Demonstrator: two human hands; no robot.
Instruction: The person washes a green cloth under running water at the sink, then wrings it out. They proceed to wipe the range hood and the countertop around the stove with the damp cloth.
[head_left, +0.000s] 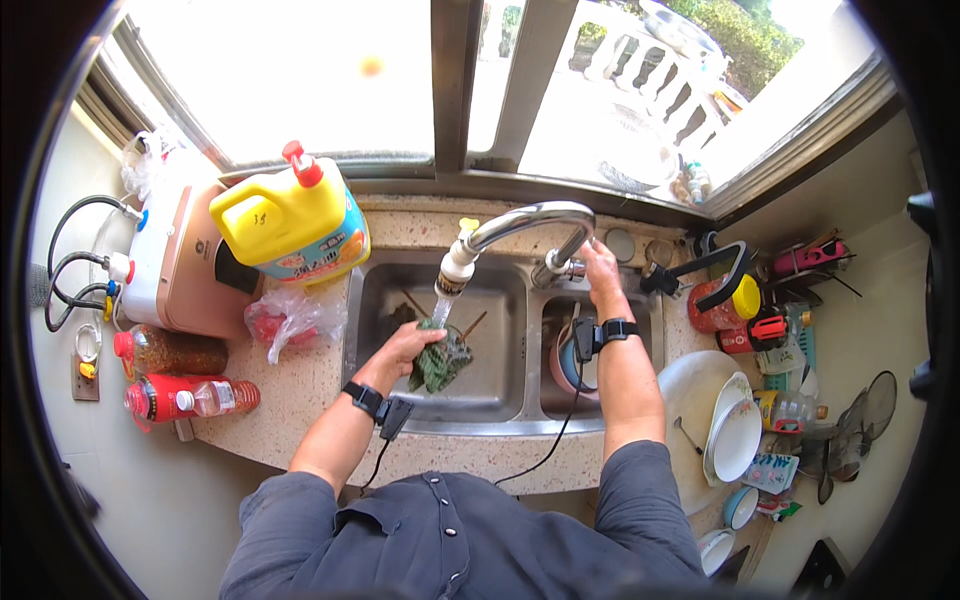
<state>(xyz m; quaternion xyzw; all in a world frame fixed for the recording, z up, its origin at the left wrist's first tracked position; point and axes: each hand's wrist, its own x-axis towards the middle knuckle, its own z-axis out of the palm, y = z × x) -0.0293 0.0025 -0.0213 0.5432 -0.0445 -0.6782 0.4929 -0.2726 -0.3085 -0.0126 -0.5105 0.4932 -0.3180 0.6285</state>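
Observation:
Water runs from the filter nozzle (456, 271) of a curved chrome faucet (525, 217) into the left basin of a steel double sink (491, 375). Under the stream, my left hand (409, 346) grips a wet green cloth (435, 367). Behind the cloth, two thin brown sticks, perhaps chopsticks, lie in the basin beside a dark clump. My right hand (602, 274) is raised at the faucet's base, by its handle; the fingertips are partly hidden behind the chrome. Below my right forearm, stacked bowls (562, 360) stand in the right basin.
Left of the sink are a yellow detergent jug (292, 217), a plastic bag (289, 322), a boxy appliance (187, 262) and several bottles. To the right stand a yellow-lidded jar (724, 304), a round board (682, 420) with a small spoon, and white plates (735, 439). A window frame (450, 97) rises behind.

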